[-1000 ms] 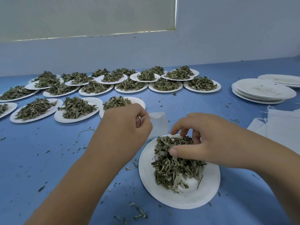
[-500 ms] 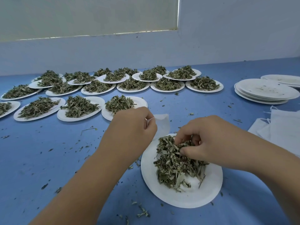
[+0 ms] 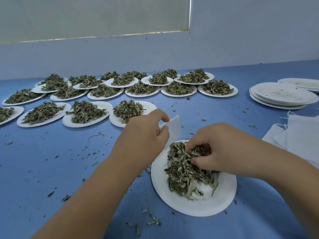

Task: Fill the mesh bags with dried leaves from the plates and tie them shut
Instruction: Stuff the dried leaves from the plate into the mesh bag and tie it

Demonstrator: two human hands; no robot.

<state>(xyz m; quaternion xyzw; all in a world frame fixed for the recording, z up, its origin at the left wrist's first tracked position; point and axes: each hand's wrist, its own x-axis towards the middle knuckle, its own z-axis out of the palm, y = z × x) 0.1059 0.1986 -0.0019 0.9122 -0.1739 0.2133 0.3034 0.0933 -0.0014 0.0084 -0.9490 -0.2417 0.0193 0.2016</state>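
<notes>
Big blue table [image 3: 51, 169] fills the room's near side, pale wall [image 3: 241, 40] behind it w/ a drawn blind [image 3: 86, 14] at far left. Across the far-left half sit approx. three rows of white paper plates [image 3: 105, 106], each heaped w/ dried greenish leaves, rims touching or overlapping in places. Far right: a stack of empty plates [image 3: 283, 95], a few flecks on the top one, and another empty plate just behind it. Nearer on the right edge lies a pile of spare bags [image 3: 302, 135], white, flat, drawstrings loose.

Near centre-right is the working plate [image 3: 198, 204], w/ the dried leaves [image 3: 181, 173] piled on its far and middle part, near rim bare.

Right hand [image 3: 224, 145] is down in the far part of that heap, fingers curled and dug in, thumb closing against them round a clump. Left hand [image 3: 143, 135] hovers just left of and beyond the plate, thumb and forefinger pinching the edge of a small white mesh bag [image 3: 173, 128]; other fingers hidden behind the hand, can't tell how they lie. Bag hangs above the plate's far-left rim, btw. the two hands. Can't tell if its mouth is open.

Leaf crumbs [image 3: 153, 221] are scattered over the cloth, mostly near and left of the plate.
</notes>
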